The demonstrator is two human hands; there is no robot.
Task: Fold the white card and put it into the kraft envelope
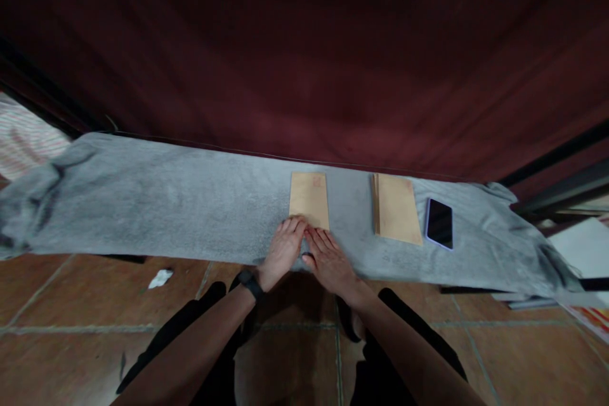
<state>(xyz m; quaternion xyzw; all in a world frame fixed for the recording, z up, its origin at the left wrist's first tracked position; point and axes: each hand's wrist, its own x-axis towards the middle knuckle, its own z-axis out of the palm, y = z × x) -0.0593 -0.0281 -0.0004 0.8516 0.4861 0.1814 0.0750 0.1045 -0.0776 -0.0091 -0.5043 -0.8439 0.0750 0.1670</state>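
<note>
A single brown paper envelope [309,195] lies flat on the grey cloth, with a small red printed mark near its top right corner. Across its near end rest both hands, side by side with their fingertips almost meeting. My left hand [284,244] lies flat with fingers stretched over the lower left edge; a dark watch is on that wrist. My right hand [328,259] presses down on the lower right edge, fingers extended, its thumb pointing toward the left hand. The envelope's near edge is hidden under the fingers.
Right of the hands is a stack of brown envelopes [398,209], and beside it a phone [439,223] with a purple edge. Grey cloth [190,203] covers the long narrow surface. A dark red curtain [304,76] hangs behind. White scrap [160,278] lies on the tiled floor.
</note>
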